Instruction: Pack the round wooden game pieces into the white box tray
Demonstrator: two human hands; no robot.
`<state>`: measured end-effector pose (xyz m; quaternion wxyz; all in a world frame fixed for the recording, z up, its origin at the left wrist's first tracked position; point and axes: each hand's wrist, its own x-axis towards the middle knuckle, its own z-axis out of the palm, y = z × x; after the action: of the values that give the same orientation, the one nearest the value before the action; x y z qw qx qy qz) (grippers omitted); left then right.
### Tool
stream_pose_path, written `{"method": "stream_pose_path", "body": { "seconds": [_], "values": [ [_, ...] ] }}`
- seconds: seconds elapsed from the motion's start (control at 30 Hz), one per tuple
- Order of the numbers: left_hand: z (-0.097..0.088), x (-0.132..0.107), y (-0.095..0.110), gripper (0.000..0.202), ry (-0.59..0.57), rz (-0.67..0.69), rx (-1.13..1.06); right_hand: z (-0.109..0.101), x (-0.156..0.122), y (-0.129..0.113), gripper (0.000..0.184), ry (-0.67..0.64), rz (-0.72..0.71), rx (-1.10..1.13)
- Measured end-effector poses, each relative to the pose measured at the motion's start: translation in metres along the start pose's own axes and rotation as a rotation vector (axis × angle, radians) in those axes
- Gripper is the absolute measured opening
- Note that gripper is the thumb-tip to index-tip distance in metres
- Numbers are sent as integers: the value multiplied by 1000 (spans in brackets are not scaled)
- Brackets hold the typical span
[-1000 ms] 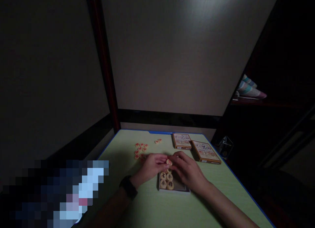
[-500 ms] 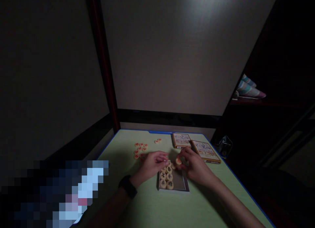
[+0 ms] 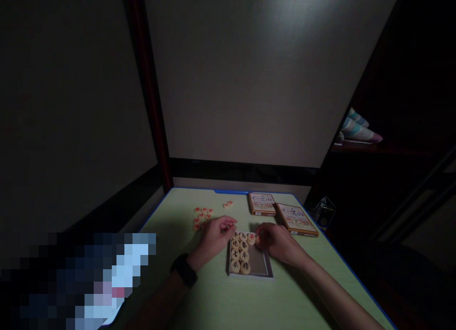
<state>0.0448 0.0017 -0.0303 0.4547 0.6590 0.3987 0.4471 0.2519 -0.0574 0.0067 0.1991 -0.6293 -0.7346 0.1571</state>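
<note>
A shallow box tray (image 3: 257, 263) lies on the table with two columns of black-marked xiangqi pieces (image 3: 244, 255) face up along its left side. At its far edge, next to them, sits a red-marked xiangqi piece (image 3: 251, 239). My right hand (image 3: 280, 242) is at the tray's far right corner, its fingers closed on another xiangqi piece (image 3: 258, 239) that they partly cover. My left hand (image 3: 218, 235) hovers by the far left corner, thumb and fingers apart with nothing visible between them. Beyond it lies a group of loose red-marked pieces (image 3: 201, 216), partly hidden by that hand.
Two more red-marked pieces (image 3: 228, 204) lie near the table's far side. Two printed boxes (image 3: 262, 204) lie at the back right of the green table (image 3: 221, 301). A wall panel (image 3: 242, 83) rises behind, and striped cloth items (image 3: 358, 128) rest on a shelf at right.
My right hand has lowered to the tray's far right corner with its piece. My left hand has drawn back left, off the pieces. A red-marked piece now shows in the tray's far row.
</note>
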Motion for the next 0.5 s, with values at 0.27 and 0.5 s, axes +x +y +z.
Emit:
{"method": "stream_pose_path", "body": {
  "seconds": [0.27, 0.5],
  "values": [
    [0, -1, 2, 13, 10, 15, 4, 5, -1, 2, 23, 9, 4, -25],
    [0, 0, -1, 14, 13, 24, 10, 12, -2, 5, 26, 20, -35, -102]
  ]
}}
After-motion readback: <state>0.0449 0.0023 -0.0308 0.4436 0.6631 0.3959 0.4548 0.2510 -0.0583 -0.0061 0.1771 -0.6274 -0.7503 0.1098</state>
